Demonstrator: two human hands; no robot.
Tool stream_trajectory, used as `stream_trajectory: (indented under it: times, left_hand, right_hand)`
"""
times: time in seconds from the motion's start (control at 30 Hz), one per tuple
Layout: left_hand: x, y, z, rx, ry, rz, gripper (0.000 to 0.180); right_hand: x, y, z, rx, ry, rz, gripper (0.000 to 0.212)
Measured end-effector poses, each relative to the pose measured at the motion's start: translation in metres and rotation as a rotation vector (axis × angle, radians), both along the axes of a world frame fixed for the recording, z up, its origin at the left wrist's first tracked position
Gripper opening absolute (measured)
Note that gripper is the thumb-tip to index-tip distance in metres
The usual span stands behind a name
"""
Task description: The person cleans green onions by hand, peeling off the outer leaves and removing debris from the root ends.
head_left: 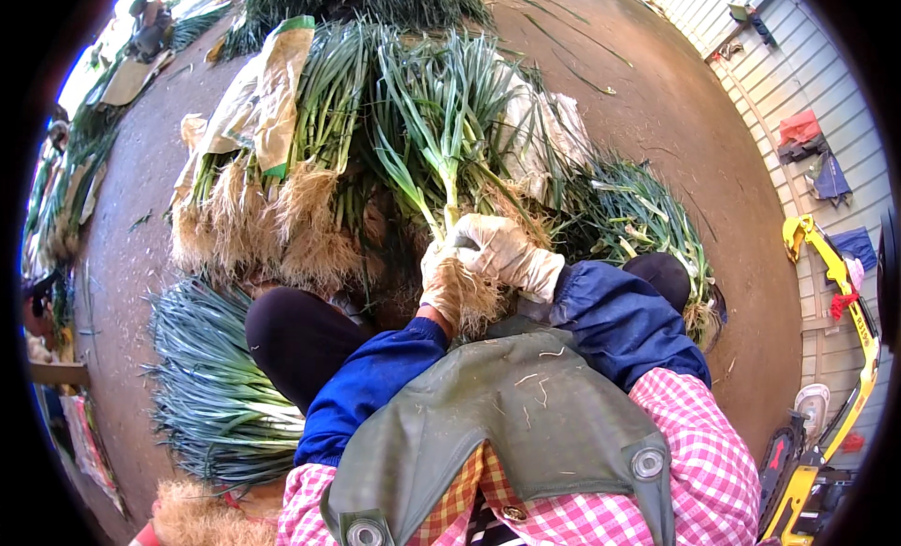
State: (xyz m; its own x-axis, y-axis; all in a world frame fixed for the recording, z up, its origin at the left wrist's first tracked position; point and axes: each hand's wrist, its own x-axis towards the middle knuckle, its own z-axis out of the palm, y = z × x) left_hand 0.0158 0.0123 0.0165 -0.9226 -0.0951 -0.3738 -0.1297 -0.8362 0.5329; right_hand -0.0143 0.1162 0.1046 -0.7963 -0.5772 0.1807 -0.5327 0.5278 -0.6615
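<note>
In front of my apron, a few green onions (450, 182) stand with their leaves pointing away from me and their pale roots hanging toward my lap. My left hand (441, 281), in an off-white work glove, is closed round their root end. Beside it, my gloved right hand (511, 253) grips the same stalks from the right, its fingers pinched near the white stems. Just beyond lies a big pile of rooted green onions (324, 124), partly covered by tan sacking (282, 100). The lower stems inside my gloves are hidden.
A heap of leafy green onions (225, 377) with white stems lies by my left knee. More lie at my right (648, 213). Trimmed roots (216, 518) sit at lower left. A yellow machine arm (859, 330) stands at the right by a ribbed wall (798, 68).
</note>
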Motion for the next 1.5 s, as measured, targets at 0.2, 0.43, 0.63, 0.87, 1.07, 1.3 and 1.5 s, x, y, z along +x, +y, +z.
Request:
stream_trajectory:
  times: [0.2, 0.43, 0.63, 0.87, 1.07, 1.3, 1.5]
  left_hand:
    - [0.0, 0.013, 0.004, -0.087, -0.019, -0.199, 0.015]
    - [0.005, 0.001, -0.006, -0.298, 0.074, -0.176, 0.02]
    - [0.005, -0.01, -0.014, 0.028, 0.029, -0.284, 0.023]
    - [0.012, 0.005, 0.001, 0.266, 0.048, -0.379, 0.023]
    - [0.024, 0.007, 0.019, 0.396, 0.083, -0.474, 0.026]
    - [0.033, -0.006, 0.01, 0.171, 0.021, -0.481, 0.033]
    - [0.029, 0.002, 0.011, -0.017, -0.022, -0.519, 0.03]
  right_hand:
    - [-0.056, 0.054, -0.067, -0.113, -0.149, -0.447, 0.031]
    - [-0.049, 0.005, -0.062, -0.16, -0.597, -0.439, 0.041]
    - [-0.035, 0.024, -0.045, -1.127, -1.072, -0.11, 0.032]
    - [-0.023, 0.044, -0.07, -1.309, -1.11, -0.124, 0.056]
    - [-0.033, 0.063, -0.099, -1.27, -1.231, 0.058, 0.051]
    - [-0.022, 0.03, -0.079, -0.954, -1.236, -0.206, 0.042]
    - [-0.031, 0.055, -0.105, -0.783, -1.009, -0.213, 0.039]
